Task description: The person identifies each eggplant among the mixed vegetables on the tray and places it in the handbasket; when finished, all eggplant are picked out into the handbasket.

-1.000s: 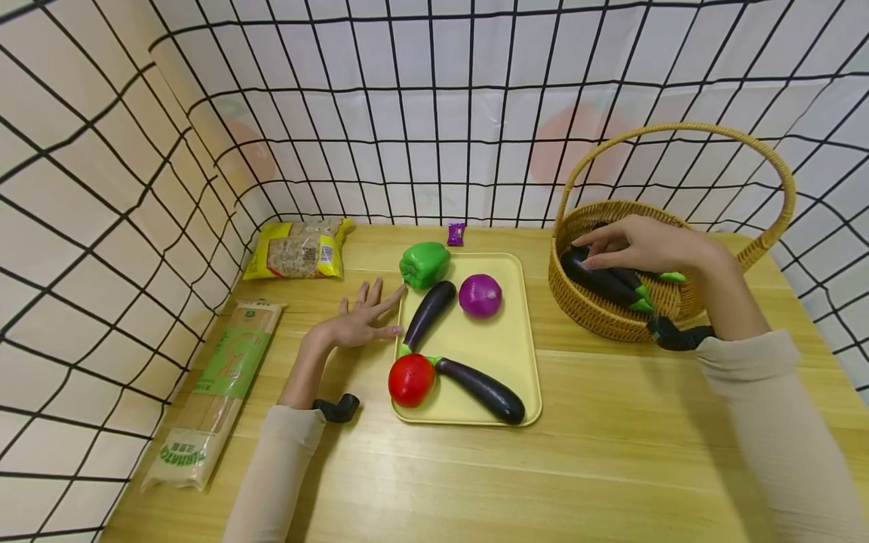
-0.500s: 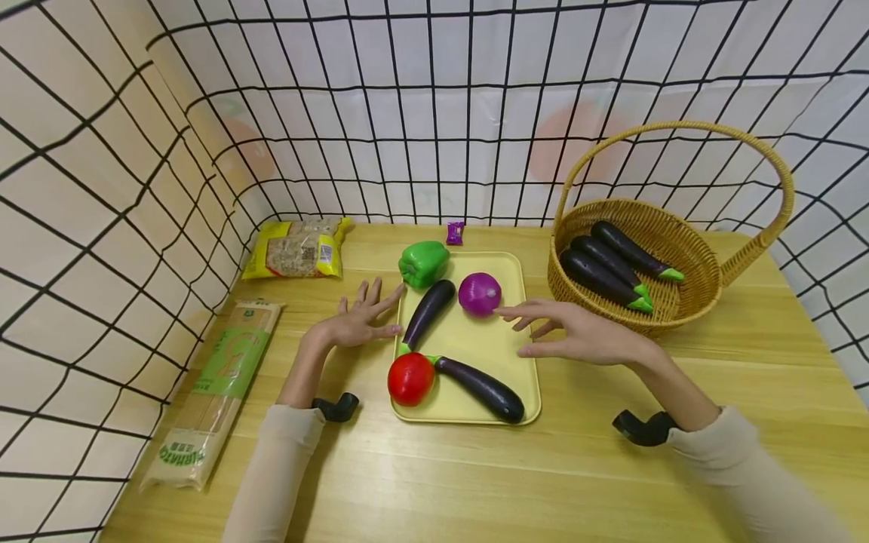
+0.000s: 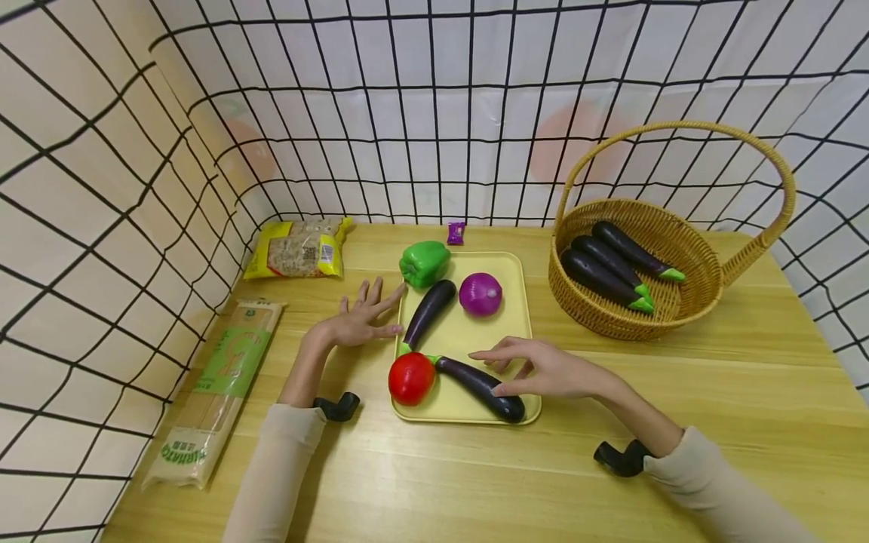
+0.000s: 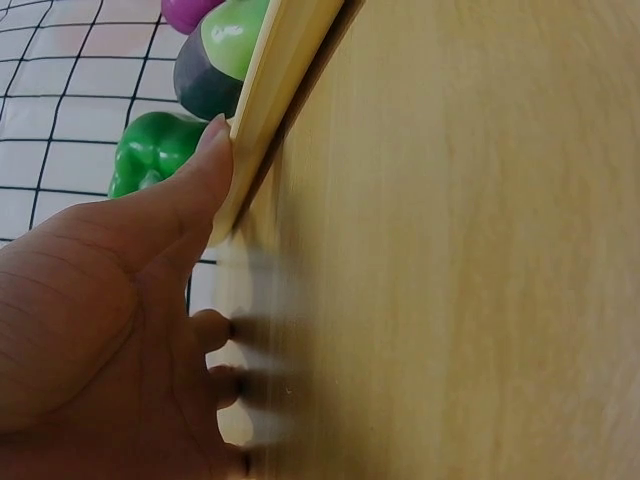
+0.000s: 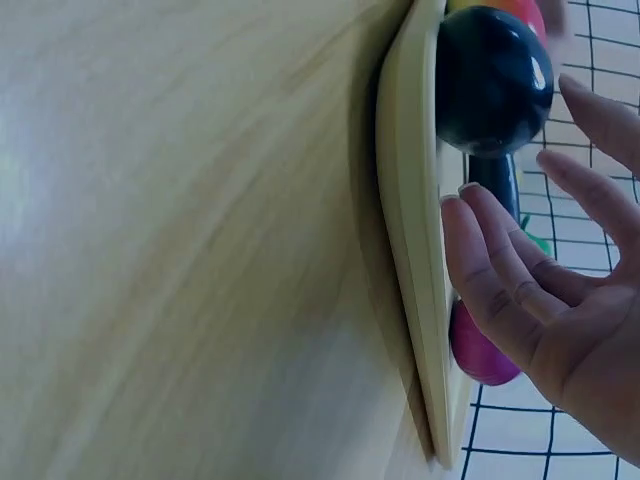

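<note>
A pale yellow tray (image 3: 468, 411) bears two eggplants, a red tomato (image 3: 411, 379), a purple onion (image 3: 480, 295) and, at its back left corner, a green bell pepper (image 3: 425, 264). My left hand (image 3: 358, 318) lies with fingers spread at the tray's left edge; in the left wrist view its thumb touches the rim. Over the near eggplant (image 3: 478, 386) hovers my right hand (image 3: 536, 368), thumb and fingers parted with nothing held between them. The other eggplant (image 3: 430, 313) slants between pepper and tomato.
A wicker basket (image 3: 597, 320) with a tall handle stands at the right, with three eggplants (image 3: 604, 279) inside. At the left lie a noodle pack (image 3: 220, 392) and a yellow bag (image 3: 299, 249). A small purple packet (image 3: 455, 233) sits near the black grid (image 3: 468, 113).
My right hand has left the eggplants in the basket, crossed left past the onion, and come down toward the near eggplant on the tray. The left hand has stayed put.
</note>
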`<state>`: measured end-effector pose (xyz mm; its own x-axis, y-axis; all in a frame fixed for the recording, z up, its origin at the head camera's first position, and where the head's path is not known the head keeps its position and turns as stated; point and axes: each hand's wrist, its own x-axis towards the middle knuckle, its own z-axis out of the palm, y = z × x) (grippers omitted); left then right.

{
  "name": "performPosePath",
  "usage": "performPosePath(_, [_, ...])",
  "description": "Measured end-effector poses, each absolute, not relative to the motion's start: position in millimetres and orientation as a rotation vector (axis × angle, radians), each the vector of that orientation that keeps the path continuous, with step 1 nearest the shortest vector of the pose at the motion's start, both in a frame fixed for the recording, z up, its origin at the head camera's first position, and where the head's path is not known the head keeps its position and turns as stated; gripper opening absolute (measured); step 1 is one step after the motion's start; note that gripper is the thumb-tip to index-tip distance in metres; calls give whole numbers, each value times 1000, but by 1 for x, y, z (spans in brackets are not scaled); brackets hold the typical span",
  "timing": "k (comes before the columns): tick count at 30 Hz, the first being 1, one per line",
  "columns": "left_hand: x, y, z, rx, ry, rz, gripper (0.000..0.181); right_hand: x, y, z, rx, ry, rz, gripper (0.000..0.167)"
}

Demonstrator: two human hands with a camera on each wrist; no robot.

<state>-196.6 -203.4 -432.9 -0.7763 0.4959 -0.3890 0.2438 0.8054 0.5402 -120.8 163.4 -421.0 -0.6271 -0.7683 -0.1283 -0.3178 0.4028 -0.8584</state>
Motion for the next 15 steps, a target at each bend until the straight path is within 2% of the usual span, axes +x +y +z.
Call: performPosePath(15, [-196, -203, -432, 550, 2464, 646, 81, -117, 155, -425, -942, 2182, -1031, 54])
